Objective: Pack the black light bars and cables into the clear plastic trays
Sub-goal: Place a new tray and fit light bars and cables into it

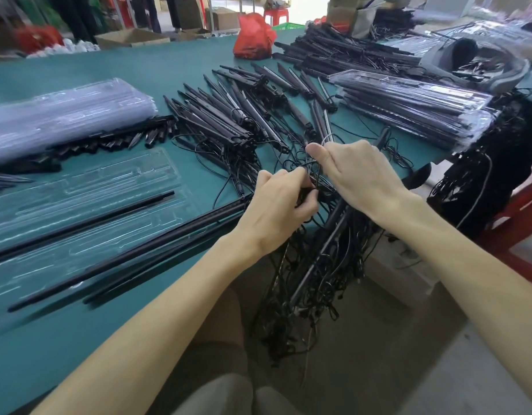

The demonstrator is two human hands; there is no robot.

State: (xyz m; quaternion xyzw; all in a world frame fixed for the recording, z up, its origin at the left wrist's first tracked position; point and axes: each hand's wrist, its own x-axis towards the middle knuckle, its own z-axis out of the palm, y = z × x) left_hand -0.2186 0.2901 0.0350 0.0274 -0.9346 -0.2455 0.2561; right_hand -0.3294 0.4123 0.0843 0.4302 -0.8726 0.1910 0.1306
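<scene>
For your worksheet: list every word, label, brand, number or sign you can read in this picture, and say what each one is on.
No text can be read anywhere in this view.
Cardboard boxes: too blurred to show any print.
Red plastic bag: no lettering visible.
Clear plastic trays: moulded ridges only, no label.
Black light bars and cables: no readable markings or tags.

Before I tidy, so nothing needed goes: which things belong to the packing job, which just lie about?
Job: tangled black cables, loose black light bars, open clear plastic tray, stacked clear plastic trays.
Lying about: red plastic bag, red plastic stool.
</scene>
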